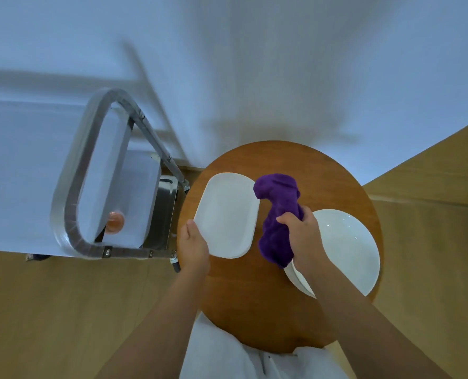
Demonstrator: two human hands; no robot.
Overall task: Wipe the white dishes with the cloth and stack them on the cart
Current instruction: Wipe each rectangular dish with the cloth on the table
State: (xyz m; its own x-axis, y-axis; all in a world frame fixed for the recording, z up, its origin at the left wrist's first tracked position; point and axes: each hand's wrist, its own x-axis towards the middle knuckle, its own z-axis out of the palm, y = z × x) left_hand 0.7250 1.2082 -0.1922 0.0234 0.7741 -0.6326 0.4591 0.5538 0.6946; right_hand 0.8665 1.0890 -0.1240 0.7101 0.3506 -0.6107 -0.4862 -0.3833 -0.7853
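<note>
Steel-framed cart (90, 187) waits far left. Left hand (193, 246) grips the near-left rim of the white oblong ceramic platter (227, 214) on the round wooden counter (254, 310); its long axis runs away. Just right, the right hand (299, 231) clutches the bunched purple cloth (278, 212), above the round white plate (347, 250).

Left hand (193, 243): fingers curled at the near-left edge of the white oblong ceramic platter (227, 216), gripping it.
Right hand (301, 232): fist closed around the bunched purple terry cloth (278, 214).
Forearms: both bare, reaching forward.
</note>
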